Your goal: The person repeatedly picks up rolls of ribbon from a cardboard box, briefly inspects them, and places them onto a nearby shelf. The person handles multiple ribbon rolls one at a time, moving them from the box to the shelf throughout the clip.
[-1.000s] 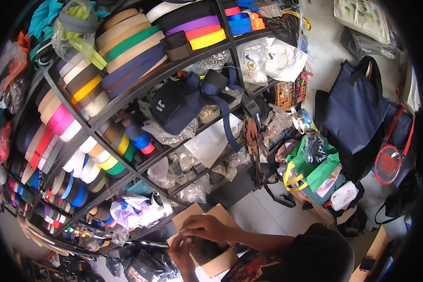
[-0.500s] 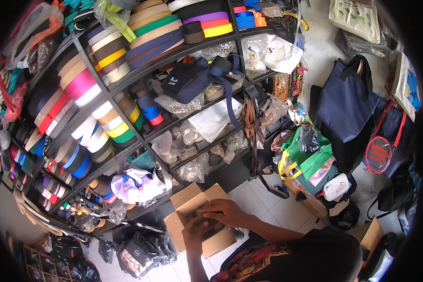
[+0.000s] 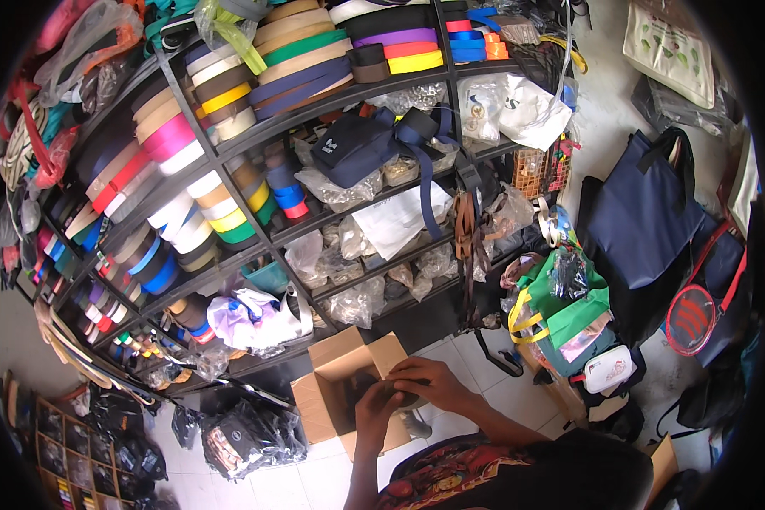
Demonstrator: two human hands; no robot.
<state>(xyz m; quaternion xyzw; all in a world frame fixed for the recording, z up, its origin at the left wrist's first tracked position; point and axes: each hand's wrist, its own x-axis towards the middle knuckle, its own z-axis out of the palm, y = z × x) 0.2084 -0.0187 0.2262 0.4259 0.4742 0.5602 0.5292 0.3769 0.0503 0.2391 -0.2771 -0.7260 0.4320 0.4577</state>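
An open cardboard box [image 3: 317,411] stands on the tiled floor in front of me, its flaps spread. Something dark [image 3: 362,384] shows inside it. Over the box's right side my two hands meet, fingertips close together. My left hand [image 3: 376,412] is closed, fingers curled, thumb side toward the other hand. My right hand [image 3: 433,382] is bent in a pinch from the right. A small dark thing seems to lie between them, mostly covered by the fingers; its kind cannot be made out.
A black shelf rack [image 3: 268,242] full of webbing rolls and plastic bags rises beyond the box. Left of it lies a plastic-wrapped black backpack [image 3: 238,446]. To the right stand a green bag [image 3: 569,297] and a hanging navy tote bag [image 3: 637,217].
Both hands have moved from inside the box toward its right side and drawn together. More of the box's inside shows. The view has shifted slightly.
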